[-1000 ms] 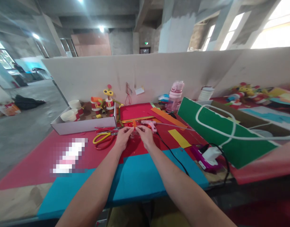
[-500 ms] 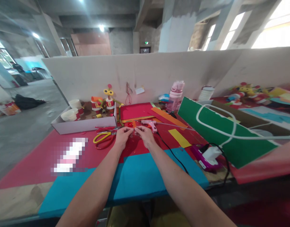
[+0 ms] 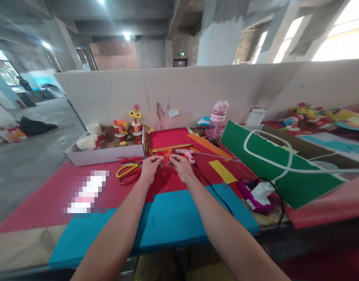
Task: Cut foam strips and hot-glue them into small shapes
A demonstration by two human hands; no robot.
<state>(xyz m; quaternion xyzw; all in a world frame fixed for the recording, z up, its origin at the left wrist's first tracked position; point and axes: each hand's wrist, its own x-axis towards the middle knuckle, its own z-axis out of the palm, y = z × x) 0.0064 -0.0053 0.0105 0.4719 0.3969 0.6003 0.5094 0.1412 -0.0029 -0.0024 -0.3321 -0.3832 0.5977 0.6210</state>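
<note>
A small orange paper strip (image 3: 168,151) stands up from the fingertips of my right hand (image 3: 181,167), which pinches it. My left hand (image 3: 150,167) is just to the left, its thumb and fingers pressed together; whatever is between them is too small to make out. A narrow gap separates the two hands' fingertips, above the red sheet (image 3: 167,181). Just beyond my right hand lies a pink glue gun (image 3: 187,155), its black cord running toward me. Yellow-and-red-handled scissors (image 3: 127,170) rest beside my left hand.
A grey box tray (image 3: 106,155) with paper cups and cup figures stands at the back left. At right are a green board (image 3: 264,164), a purple power strip (image 3: 254,201) and a white cable. A pink bottle (image 3: 217,121) stands behind. Blue sheets (image 3: 173,218) cover the front edge.
My hands have drawn slightly apart at the fingertips. The orange strip has shifted a little to the right with my right hand. The table items are unchanged.
</note>
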